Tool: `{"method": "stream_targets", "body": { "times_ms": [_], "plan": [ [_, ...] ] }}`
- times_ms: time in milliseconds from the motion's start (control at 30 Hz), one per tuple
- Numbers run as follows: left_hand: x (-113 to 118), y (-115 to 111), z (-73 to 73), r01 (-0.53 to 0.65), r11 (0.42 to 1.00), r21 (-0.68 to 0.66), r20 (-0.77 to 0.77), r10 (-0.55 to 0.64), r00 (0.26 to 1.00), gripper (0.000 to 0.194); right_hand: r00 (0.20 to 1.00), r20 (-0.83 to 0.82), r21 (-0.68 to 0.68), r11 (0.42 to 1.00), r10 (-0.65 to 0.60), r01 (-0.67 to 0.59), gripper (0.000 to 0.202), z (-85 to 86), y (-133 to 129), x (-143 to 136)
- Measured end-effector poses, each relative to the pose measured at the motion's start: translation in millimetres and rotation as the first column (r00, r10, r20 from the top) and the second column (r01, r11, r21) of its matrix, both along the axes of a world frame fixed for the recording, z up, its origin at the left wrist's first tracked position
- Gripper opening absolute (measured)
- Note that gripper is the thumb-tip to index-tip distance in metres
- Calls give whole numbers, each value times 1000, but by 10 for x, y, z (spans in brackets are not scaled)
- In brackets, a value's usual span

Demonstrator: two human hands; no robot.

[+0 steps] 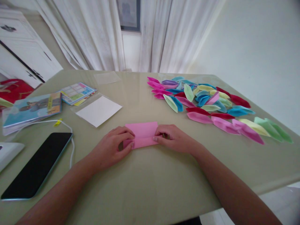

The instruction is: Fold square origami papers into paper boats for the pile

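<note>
A pink sheet of paper (144, 134) with a crease running across it lies in front of me on the table. My left hand (117, 142) pinches its left edge between thumb and fingers. At the opposite edge, my right hand (172, 137) grips the sheet the same way, thumb toward me. The lower part of the paper looks folded up along the crease. Many folded paper pieces (202, 100) in pink, red, blue, green, yellow and purple lie spread on the right side of the table, apart from my hands.
To the left are a black-screened phone (38, 165), a white cable (73, 147), a white device (9, 153) and picture booklets (35, 107). A white sheet in a clear sleeve (99, 111) lies beyond my left hand. The table (140, 193) ends near me; curtains (93, 34) hang behind.
</note>
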State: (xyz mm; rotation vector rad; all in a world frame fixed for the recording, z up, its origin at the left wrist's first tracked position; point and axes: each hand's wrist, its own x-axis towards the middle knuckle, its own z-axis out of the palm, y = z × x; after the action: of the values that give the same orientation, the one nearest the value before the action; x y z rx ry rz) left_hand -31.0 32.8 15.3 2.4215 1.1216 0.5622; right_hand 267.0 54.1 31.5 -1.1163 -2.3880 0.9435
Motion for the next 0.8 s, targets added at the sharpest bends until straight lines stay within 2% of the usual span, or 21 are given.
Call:
{"method": "stream_targets", "body": {
  "times_ms": [167,300,433,800],
  "plan": [
    [-11,0,-18,2,1000,-7,-8,-2,1000,19,1000,-13,-1,1000,18,-18,17,9,-6,-6],
    [-13,-3,-11,1,1000,-3,-11,-1,1000,25,1000,16,32,999,-17,17,14,-24,-10,-23],
    [-25,-5,0,56,998,30,-49,-54,997,25,999,25,57,997,-48,47,11,-47,-19,-46],
    [-36,-50,36,74,994,79,-106,-66,992,23,999,25,72,997,-25,23,18,-57,-13,-48]
  ]
}}
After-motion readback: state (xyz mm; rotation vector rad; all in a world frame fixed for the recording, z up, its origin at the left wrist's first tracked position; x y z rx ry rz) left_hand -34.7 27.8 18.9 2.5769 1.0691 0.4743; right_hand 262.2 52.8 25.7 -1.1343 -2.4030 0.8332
